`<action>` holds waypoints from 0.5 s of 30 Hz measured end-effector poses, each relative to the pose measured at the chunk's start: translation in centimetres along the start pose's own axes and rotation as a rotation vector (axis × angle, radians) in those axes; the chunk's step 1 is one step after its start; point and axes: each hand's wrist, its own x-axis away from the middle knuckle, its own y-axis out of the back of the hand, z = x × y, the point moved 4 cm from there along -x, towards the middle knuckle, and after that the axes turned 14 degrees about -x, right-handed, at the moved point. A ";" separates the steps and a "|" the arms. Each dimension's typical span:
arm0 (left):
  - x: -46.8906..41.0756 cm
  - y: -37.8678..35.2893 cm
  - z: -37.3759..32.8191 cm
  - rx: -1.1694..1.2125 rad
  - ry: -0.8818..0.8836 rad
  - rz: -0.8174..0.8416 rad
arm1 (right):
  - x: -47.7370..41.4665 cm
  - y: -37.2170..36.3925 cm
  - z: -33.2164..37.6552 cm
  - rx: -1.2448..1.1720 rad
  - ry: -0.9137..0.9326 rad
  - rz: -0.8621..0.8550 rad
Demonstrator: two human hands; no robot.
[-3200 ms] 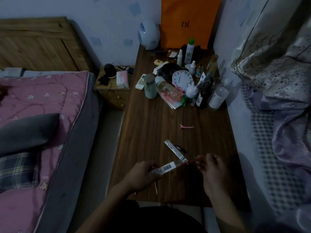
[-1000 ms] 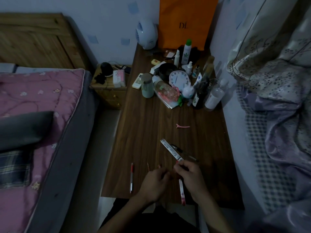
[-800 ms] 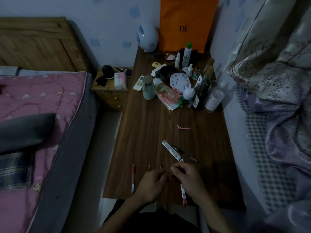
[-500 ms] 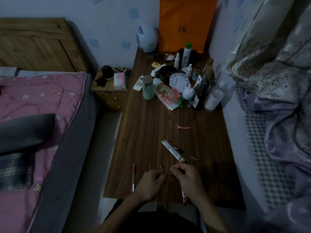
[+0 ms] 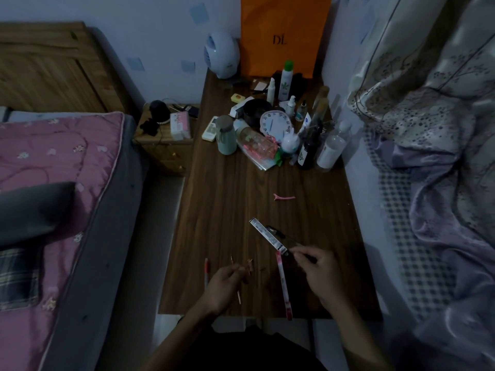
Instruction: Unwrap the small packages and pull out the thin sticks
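Holding: right hand [image 5: 318,269] pinches a thin dark stick [image 5: 296,251]; left hand [image 5: 225,283] curls round a slim copper rod [image 5: 239,298].
Stick: short, dim, detail unclear, above the surface [image 5: 227,210] near its front edge.
Beside: pink strip [image 5: 283,283] between the hands; white box [image 5: 267,235] just behind.
Room: bare wood mid-surface; bottles [image 5: 308,140] crowd the far end.
Edges: bed [image 5: 53,183] left, bedding [image 5: 442,183] right.

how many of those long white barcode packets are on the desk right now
2: one white packet lies beyond the right hand; one pink-ended packet lies between the hands, reaching the desk edge. None visibly hidden.
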 end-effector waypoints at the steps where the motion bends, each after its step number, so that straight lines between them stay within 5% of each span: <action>1: -0.3 -0.1 0.3 -0.003 0.007 -0.016 | -0.1 0.2 -0.3 0.017 0.001 -0.018; 15: -2.0 -2.1 4.3 0.167 0.149 -0.010 | -0.8 3.0 -11.4 0.522 -0.196 -0.136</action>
